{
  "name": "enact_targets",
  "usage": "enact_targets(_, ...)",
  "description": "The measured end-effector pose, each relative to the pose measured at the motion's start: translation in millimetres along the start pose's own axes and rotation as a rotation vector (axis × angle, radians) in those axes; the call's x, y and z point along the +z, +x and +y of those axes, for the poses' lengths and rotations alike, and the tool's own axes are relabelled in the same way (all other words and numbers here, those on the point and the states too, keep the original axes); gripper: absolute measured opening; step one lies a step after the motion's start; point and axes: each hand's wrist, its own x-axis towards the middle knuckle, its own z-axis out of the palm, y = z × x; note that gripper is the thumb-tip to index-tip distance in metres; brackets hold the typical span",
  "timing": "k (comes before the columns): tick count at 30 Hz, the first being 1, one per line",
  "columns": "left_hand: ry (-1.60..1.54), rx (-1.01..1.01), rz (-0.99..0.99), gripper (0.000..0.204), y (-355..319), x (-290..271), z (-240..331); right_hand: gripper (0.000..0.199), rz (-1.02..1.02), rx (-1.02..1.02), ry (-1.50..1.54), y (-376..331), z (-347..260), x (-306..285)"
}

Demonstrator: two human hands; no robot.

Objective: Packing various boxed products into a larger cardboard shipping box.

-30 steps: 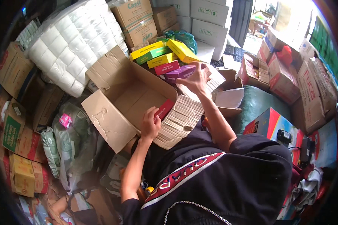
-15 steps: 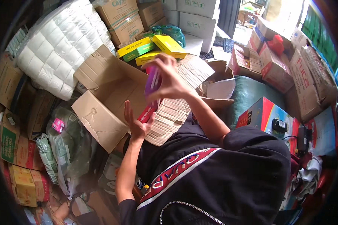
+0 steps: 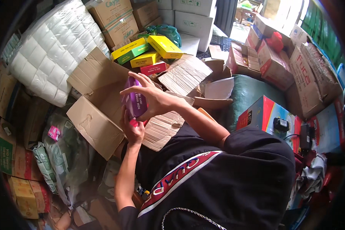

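My right hand point(image 3: 149, 97) grips a purple flat box point(image 3: 135, 100) and holds it over the open brown carton point(image 3: 94, 126). Just below it, my left hand point(image 3: 133, 130) clasps a small pink-red box point(image 3: 133, 122), most of which is hidden under the fingers. The two boxes touch or nearly touch. Beyond my hands lie yellow boxes point(image 3: 165, 46), a green box point(image 3: 132, 53) and a red box point(image 3: 153, 69) in a loose pile. Sheets of ribbed cardboard point(image 3: 163, 128) rest against my lap.
A large white pack of rolls point(image 3: 50, 53) stands at the left. Stacked brown cartons point(image 3: 115, 17) fill the back. Open cartons of red goods point(image 3: 272, 57) sit at the right, with a colourful box point(image 3: 268, 115) and a black device point(image 3: 281, 124) beside me.
My right hand drew the purple box back from the pile to the open carton. My left hand rose with the pink-red box to meet it.
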Motion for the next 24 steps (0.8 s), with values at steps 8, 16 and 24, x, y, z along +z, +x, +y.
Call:
enact_targets(8,-0.013,-0.171,-0.178,0.074,5.0,4.1,12.7,0.076,-0.189,0.164,-0.048,-9.5,30.7,25.3)
enact_targets(16,0.061,-0.309,-0.437,0.077,13.1,3.2,18.2,0.066,-0.182,0.379,-0.112,-34.4,96.1,57.4)
enact_targets(24,-0.022,-0.229,-0.482,0.065,11.0,4.9,7.2,0.052,-0.187,0.342,-0.089,-41.5,136.4,64.9)
